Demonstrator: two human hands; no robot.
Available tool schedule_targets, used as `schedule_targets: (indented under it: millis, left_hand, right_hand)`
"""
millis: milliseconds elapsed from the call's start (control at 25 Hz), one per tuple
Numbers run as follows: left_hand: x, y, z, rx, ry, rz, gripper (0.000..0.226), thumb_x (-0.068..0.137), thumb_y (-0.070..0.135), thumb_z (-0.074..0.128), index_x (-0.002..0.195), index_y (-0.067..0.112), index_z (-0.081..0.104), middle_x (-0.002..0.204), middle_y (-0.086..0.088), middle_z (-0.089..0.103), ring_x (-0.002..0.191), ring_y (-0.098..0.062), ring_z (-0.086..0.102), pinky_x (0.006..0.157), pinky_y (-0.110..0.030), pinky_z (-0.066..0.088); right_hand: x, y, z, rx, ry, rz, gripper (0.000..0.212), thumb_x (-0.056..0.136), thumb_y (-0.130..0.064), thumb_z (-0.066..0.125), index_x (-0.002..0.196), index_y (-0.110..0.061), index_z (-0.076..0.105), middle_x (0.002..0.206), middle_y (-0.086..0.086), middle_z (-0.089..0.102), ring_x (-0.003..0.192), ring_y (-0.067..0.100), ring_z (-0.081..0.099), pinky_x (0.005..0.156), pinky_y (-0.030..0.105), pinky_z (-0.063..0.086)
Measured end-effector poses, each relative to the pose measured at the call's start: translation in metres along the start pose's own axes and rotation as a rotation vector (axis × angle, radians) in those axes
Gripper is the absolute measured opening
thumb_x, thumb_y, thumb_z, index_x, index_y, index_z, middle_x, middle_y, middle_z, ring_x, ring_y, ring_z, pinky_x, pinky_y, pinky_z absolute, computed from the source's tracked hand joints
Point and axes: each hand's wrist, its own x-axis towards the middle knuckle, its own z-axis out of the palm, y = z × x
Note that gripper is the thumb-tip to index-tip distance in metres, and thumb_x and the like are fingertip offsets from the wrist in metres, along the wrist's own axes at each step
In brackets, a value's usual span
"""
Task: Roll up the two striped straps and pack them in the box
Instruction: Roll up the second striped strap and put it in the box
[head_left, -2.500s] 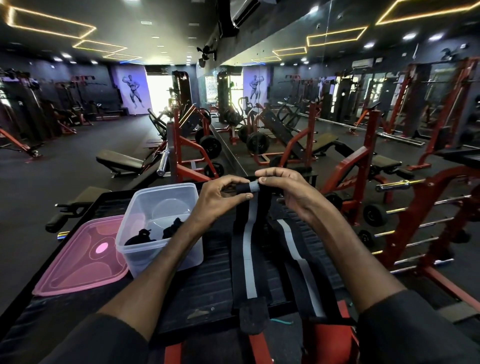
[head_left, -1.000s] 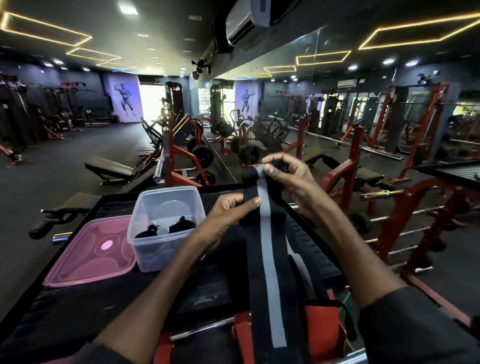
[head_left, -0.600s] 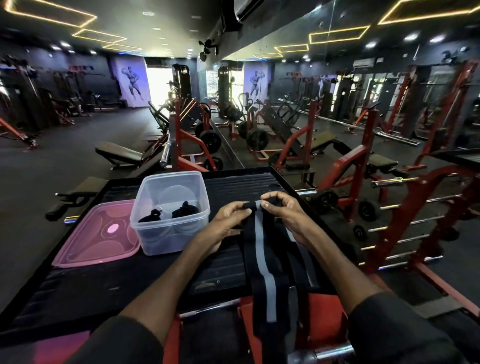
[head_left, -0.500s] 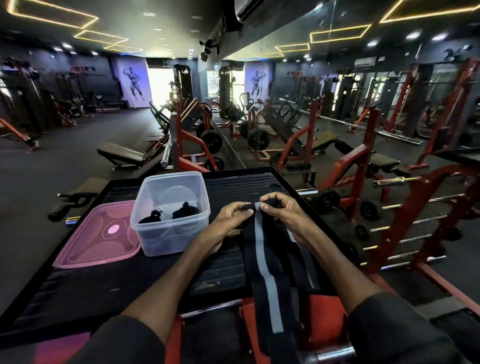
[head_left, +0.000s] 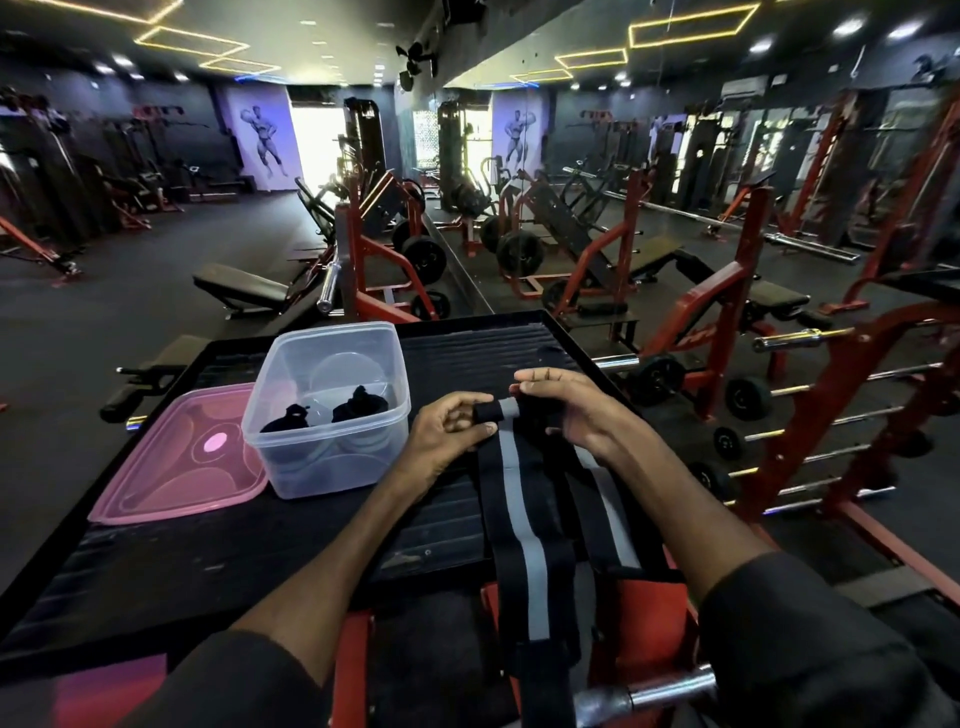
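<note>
You have a strap (head_left: 511, 467) of dull black cloth, a box (head_left: 332, 467) of clear smooth plastic, a lid (head_left: 171, 483) of shiny pink plastic, a black table top (head_left: 457, 353) with rough ridges, and a bar (head_left: 654, 693) of shiny metal.

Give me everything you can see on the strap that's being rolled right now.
The striped strap is black, fabric-like, with a grey stripe down its middle. Its far end is wound into a small roll, pinched by the left hand and right hand. The rest lies flat on the black platform, runs toward the person and hangs over the near edge, beside the second strap.
</note>
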Motion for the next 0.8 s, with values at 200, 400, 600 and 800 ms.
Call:
schedule_targets:
  millis: [200,400,600,800]
  left_hand:
    - [-0.001,-0.001,0.003,-0.022,0.003,0.051,0.038,0.078,-0.005,0.080,0.107,0.018,0.072,0.100,0.007,0.075,0.095,-0.008,0.067,0.091,-0.035,0.053]
    - [-0.005,0.002,0.000,-0.131,-0.119,-0.125,0.035,0.089,0.001,0.072,0.121,0.013,0.065,0.099,0.013,0.073,0.092,0.000,0.069,0.072,-0.023,0.058]
    - [-0.006,-0.001,-0.004,-0.122,-0.185,-0.207,0.034,0.096,0.022,0.067,0.130,0.019,0.061,0.119,0.001,0.065,0.106,-0.002,0.067,0.079,-0.030,0.061]
    - [-0.006,-0.005,-0.001,-0.027,-0.223,-0.158,0.024,0.092,0.024,0.072,0.116,0.027,0.068,0.104,0.007,0.073,0.100,-0.006,0.069,0.077,-0.029,0.060]
  right_hand:
    - [0.009,0.015,-0.008,-0.284,-0.143,0.085,0.011,0.092,-0.034,0.072,0.101,-0.027,0.072,0.077,-0.016,0.068,0.069,0.002,0.061,0.060,0.025,0.044]
    - [0.016,0.026,-0.014,-0.353,-0.132,0.024,0.024,0.085,-0.035,0.080,0.102,-0.020,0.076,0.090,-0.001,0.072,0.086,0.015,0.064,0.071,0.031,0.051]
    - [0.018,0.037,-0.016,-0.308,-0.107,-0.069,0.024,0.074,-0.021,0.088,0.096,-0.024,0.078,0.096,0.003,0.075,0.093,0.022,0.065,0.077,0.036,0.050]
    - [0.017,0.036,-0.019,-0.317,-0.159,-0.101,0.034,0.070,-0.001,0.086,0.096,-0.020,0.077,0.101,0.000,0.073,0.099,0.020,0.067,0.095,0.038,0.054]
